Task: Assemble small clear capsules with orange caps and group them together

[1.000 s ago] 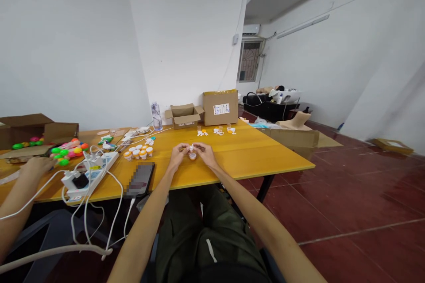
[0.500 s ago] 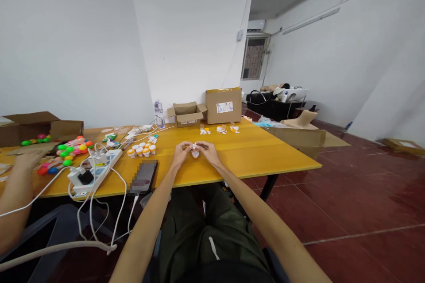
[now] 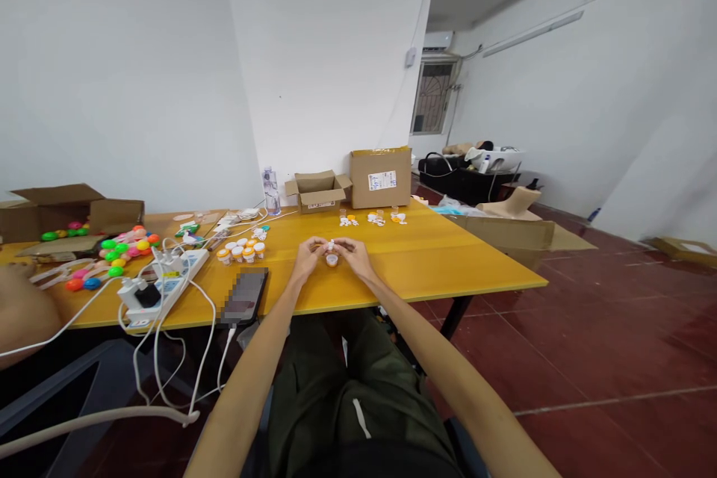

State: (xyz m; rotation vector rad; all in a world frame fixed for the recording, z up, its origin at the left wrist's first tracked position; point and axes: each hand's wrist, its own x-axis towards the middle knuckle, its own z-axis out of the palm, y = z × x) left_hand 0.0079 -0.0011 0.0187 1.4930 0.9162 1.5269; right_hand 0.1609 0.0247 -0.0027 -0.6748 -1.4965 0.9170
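Note:
Over the table, my left hand point(image 3: 309, 257) and my right hand point(image 3: 354, 256) meet with their fingertips pinched on a small white piece point(image 3: 331, 246); its exact kind is too small to make out. Just below it stands a small clear cup point(image 3: 332, 261) with an orange tint, between the two hands. To the left is a group of small jars point(image 3: 242, 250) with white and orange lids. Farther back lie several small white and orange parts point(image 3: 349, 221), with clear cups beside them.
A phone point(image 3: 246, 295) and a power strip point(image 3: 168, 291) with tangled white cables lie left on the table point(image 3: 426, 258). Colourful balls point(image 3: 120, 248) and another person's arm point(image 3: 25, 306) are farther left. Cardboard boxes point(image 3: 381, 178) and a bottle point(image 3: 271, 190) stand at the back.
My hands stay together at the white piece with only slight finger movement. The other person's arm at the left has pulled back toward the left edge. The view has shifted slightly.

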